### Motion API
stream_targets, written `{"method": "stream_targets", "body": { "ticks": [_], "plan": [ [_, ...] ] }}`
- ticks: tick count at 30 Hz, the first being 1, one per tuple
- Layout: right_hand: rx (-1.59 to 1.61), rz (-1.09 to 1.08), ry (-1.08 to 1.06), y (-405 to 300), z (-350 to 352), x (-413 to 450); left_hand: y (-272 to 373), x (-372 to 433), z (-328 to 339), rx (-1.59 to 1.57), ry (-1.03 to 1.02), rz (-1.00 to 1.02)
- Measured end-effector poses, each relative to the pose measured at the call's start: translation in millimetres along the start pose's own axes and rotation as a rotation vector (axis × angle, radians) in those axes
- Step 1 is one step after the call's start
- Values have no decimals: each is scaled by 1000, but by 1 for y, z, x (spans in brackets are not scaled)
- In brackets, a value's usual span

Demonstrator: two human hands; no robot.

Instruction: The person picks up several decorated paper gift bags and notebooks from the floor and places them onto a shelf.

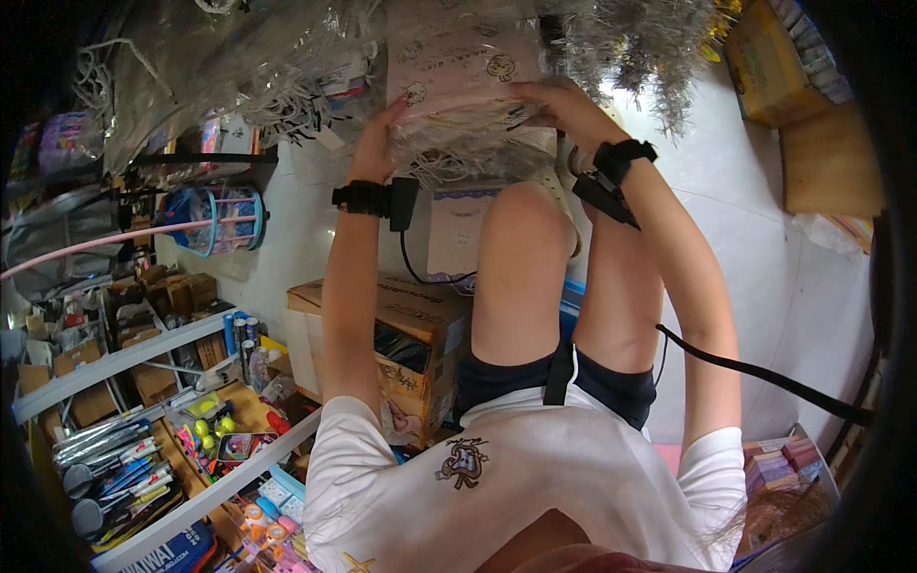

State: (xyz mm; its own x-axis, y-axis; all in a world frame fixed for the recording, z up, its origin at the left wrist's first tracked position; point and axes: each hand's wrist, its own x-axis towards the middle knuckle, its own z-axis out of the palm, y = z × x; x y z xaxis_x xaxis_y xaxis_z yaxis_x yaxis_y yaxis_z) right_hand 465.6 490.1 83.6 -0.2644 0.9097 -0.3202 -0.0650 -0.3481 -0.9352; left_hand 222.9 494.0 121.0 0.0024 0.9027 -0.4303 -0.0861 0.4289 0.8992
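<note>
Both my hands hold a stack of pink paper gift bags (458,64) wrapped in clear plastic, with cartoon figures and writing on the top one. My left hand (378,140) grips the stack's left side, its thumb on the upper face. On the opposite edge, my right hand (562,107) has its thumb on the top and its fingers lower down, partly hidden. Pale cord handles (437,166) hang below the stack, above my knees. More plastic-wrapped bags (272,79) with white rope handles hang to the left.
Silver tinsel (630,57) hangs at upper right, near cardboard boxes (824,157). Beside my left leg stands a printed carton (401,308). Shelves at lower left bear small goods behind a white rail (215,494). A blue and pink basket (215,220) stands farther left.
</note>
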Motion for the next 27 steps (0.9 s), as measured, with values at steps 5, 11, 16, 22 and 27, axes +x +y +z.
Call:
{"method": "stream_targets", "body": {
  "ticks": [5,11,16,22,27],
  "plan": [
    [67,-17,-156,-13,-8,-16,-7,-2,-19,24,-16,-33],
    [114,96,-103,-43,4,-55,1,-46,-17,-142,-78,-52],
    [287,167,-108,-32,7,-84,6,-102,-1,-53,68,-45],
    [293,185,-92,9,-2,-109,-19,-165,14,-167,143,16],
    [332,211,-131,-9,12,-154,-54,-209,-10,-288,118,-16]
  ]
}}
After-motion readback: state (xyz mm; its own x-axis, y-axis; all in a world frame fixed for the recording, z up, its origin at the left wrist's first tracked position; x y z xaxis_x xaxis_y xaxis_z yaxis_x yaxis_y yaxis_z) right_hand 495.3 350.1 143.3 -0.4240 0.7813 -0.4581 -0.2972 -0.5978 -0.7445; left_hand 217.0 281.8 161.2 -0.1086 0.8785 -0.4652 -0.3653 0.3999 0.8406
